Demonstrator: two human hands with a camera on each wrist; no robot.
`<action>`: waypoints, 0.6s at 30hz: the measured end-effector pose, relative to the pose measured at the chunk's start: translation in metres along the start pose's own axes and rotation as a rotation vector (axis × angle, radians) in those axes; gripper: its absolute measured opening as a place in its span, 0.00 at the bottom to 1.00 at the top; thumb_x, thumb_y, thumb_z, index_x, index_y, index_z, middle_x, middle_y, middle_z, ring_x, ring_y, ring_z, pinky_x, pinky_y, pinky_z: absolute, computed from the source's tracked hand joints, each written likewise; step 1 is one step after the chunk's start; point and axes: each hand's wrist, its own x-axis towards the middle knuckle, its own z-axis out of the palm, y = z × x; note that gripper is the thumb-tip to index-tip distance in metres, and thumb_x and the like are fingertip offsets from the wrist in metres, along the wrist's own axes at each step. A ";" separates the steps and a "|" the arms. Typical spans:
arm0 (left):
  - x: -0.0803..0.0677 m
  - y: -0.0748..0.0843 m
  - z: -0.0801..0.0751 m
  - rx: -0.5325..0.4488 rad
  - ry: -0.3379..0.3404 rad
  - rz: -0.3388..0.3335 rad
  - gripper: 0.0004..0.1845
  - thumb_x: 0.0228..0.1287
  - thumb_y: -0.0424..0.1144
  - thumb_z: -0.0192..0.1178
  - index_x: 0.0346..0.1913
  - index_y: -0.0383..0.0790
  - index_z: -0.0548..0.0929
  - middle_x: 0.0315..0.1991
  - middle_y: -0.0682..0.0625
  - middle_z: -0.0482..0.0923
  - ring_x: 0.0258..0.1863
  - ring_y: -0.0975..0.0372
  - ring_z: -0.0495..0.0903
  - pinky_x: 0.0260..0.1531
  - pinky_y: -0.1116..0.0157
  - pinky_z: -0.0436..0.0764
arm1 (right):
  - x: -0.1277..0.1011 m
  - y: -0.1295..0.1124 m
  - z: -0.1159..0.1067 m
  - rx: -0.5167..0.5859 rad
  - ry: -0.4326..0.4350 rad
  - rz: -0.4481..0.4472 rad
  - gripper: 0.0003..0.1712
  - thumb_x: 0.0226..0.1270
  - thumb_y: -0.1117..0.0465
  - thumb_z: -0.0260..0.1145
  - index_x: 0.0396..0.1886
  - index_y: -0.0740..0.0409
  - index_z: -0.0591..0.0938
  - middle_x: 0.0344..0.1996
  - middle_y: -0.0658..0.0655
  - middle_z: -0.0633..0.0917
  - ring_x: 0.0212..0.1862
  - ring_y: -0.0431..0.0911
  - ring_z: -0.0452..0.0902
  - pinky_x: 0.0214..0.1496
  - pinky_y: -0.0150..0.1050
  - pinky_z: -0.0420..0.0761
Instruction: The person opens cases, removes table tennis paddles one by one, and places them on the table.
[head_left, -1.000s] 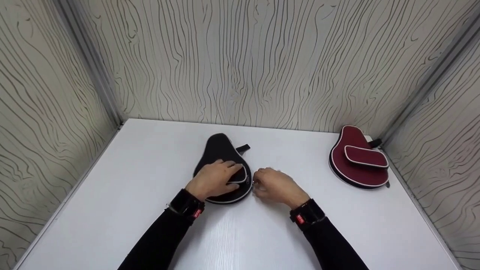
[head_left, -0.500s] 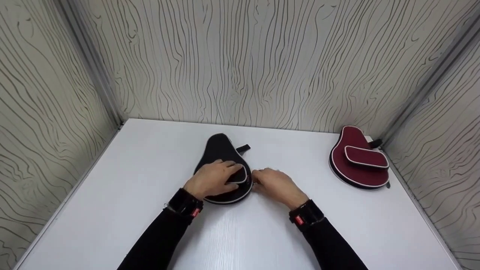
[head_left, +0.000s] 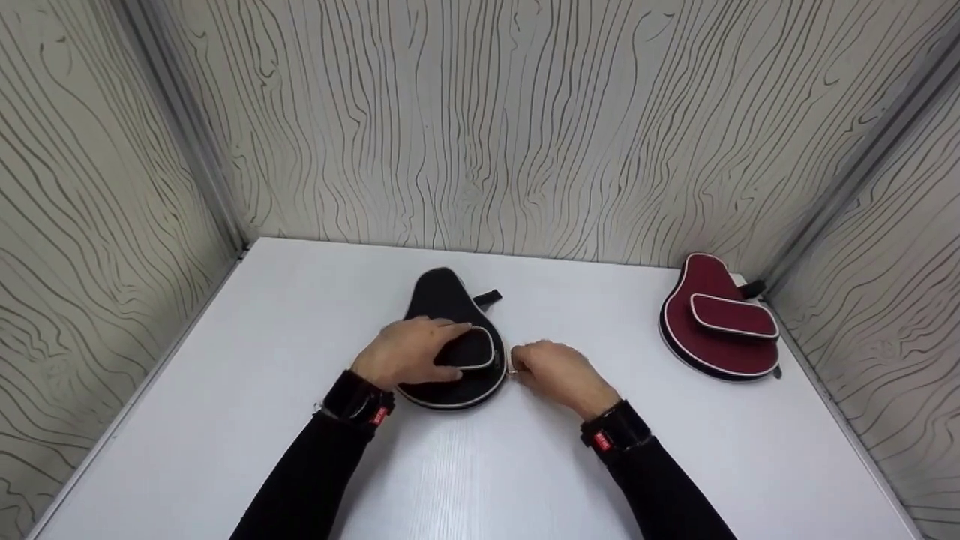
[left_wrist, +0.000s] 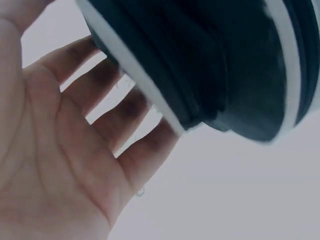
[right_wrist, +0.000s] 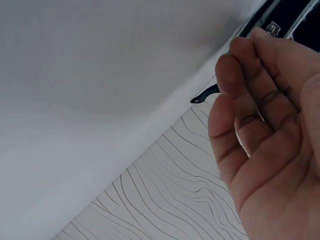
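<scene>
Black case: a black paddle-shaped case [head_left: 450, 352] with a white edge is laid flat near the middle of the white worktop [head_left: 225, 390]. Its narrow end is pointed away from the person, toward the back wall.

Pocket: a small pocket [head_left: 471, 351] with white trim is seen on top of the black case.

Left hand: the left hand [head_left: 409, 352] is laid flat on the black case. The fingers are kept straight, so nothing is gripped. From the left wrist view the fingers [left_wrist: 100, 100] are seen spread against the case rim [left_wrist: 150, 95].

Right hand: the right hand [head_left: 551, 371] is placed just beside the right edge of the black case. Its fingers [right_wrist: 250, 85] are curled. A small metal zip pull [right_wrist: 272, 28] is seen right at the fingertips. Whether it is really pinched cannot be told.

Step in hand: it is judged that the case is being held down while the zip at its edge is worked.

Next move: a firm pinch on the zip pull would be needed, with the case kept flat and the pull led along the rim.

Red case: a dark red case [head_left: 716, 322] of the same shape is left well apart, by the back right corner.

Walls: wavy-lined walls [head_left: 480, 127] are set around the worktop.
</scene>
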 end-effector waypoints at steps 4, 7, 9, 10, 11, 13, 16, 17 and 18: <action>-0.002 -0.009 0.000 -0.026 -0.018 -0.030 0.44 0.76 0.60 0.78 0.88 0.49 0.78 0.83 0.45 0.83 0.82 0.44 0.83 0.78 0.40 0.87 | 0.000 0.000 0.000 -0.028 0.002 -0.024 0.01 0.77 0.63 0.82 0.41 0.54 0.96 0.39 0.54 0.98 0.44 0.53 0.95 0.46 0.52 0.95; -0.004 -0.019 0.001 -0.060 -0.039 -0.034 0.46 0.73 0.61 0.78 0.89 0.51 0.77 0.87 0.46 0.79 0.88 0.47 0.77 0.83 0.40 0.83 | 0.000 0.000 0.001 -0.049 0.009 -0.033 0.03 0.78 0.61 0.82 0.41 0.54 0.96 0.38 0.53 0.97 0.43 0.53 0.95 0.44 0.52 0.95; -0.004 -0.026 0.003 -0.083 -0.056 -0.024 0.50 0.70 0.62 0.80 0.90 0.52 0.76 0.90 0.47 0.75 0.92 0.48 0.72 0.87 0.39 0.79 | 0.000 0.000 0.001 -0.063 0.014 -0.037 0.03 0.78 0.60 0.82 0.40 0.54 0.95 0.38 0.53 0.97 0.42 0.53 0.95 0.42 0.52 0.94; -0.004 -0.029 0.004 -0.090 -0.067 -0.019 0.52 0.68 0.63 0.81 0.91 0.52 0.74 0.91 0.48 0.73 0.93 0.49 0.69 0.88 0.38 0.77 | 0.000 -0.001 0.001 -0.067 0.014 -0.038 0.04 0.77 0.60 0.82 0.40 0.54 0.95 0.38 0.53 0.97 0.42 0.54 0.95 0.42 0.53 0.94; -0.004 -0.032 0.005 -0.096 -0.077 -0.013 0.54 0.67 0.63 0.82 0.92 0.52 0.73 0.93 0.48 0.71 0.95 0.49 0.67 0.90 0.37 0.75 | -0.001 -0.001 0.001 -0.069 0.012 -0.038 0.04 0.78 0.60 0.82 0.40 0.54 0.95 0.37 0.53 0.97 0.42 0.54 0.94 0.41 0.53 0.94; -0.003 -0.035 0.008 -0.112 -0.092 0.002 0.57 0.65 0.64 0.83 0.92 0.50 0.72 0.94 0.47 0.67 0.97 0.49 0.62 0.91 0.35 0.72 | -0.001 -0.001 0.001 -0.073 0.006 -0.032 0.05 0.78 0.60 0.82 0.39 0.54 0.94 0.36 0.53 0.96 0.41 0.54 0.94 0.41 0.54 0.93; -0.001 -0.037 0.011 -0.128 -0.109 0.010 0.58 0.65 0.66 0.84 0.93 0.49 0.71 0.96 0.47 0.63 0.98 0.48 0.58 0.92 0.33 0.70 | -0.002 -0.001 0.000 -0.064 -0.003 -0.017 0.05 0.78 0.60 0.81 0.39 0.54 0.93 0.36 0.53 0.96 0.40 0.54 0.93 0.41 0.55 0.93; -0.001 -0.037 0.012 -0.133 -0.111 0.009 0.58 0.65 0.66 0.84 0.92 0.49 0.71 0.96 0.47 0.62 0.98 0.48 0.58 0.91 0.33 0.70 | -0.001 -0.001 -0.001 -0.062 -0.004 -0.012 0.05 0.78 0.61 0.81 0.39 0.54 0.93 0.35 0.53 0.95 0.40 0.53 0.93 0.41 0.55 0.93; -0.001 -0.037 0.013 -0.141 -0.109 0.009 0.58 0.65 0.66 0.84 0.92 0.49 0.72 0.96 0.47 0.62 0.98 0.48 0.58 0.91 0.32 0.71 | -0.001 -0.001 -0.001 -0.062 -0.003 -0.007 0.05 0.78 0.61 0.81 0.39 0.55 0.93 0.35 0.53 0.95 0.40 0.54 0.93 0.41 0.55 0.93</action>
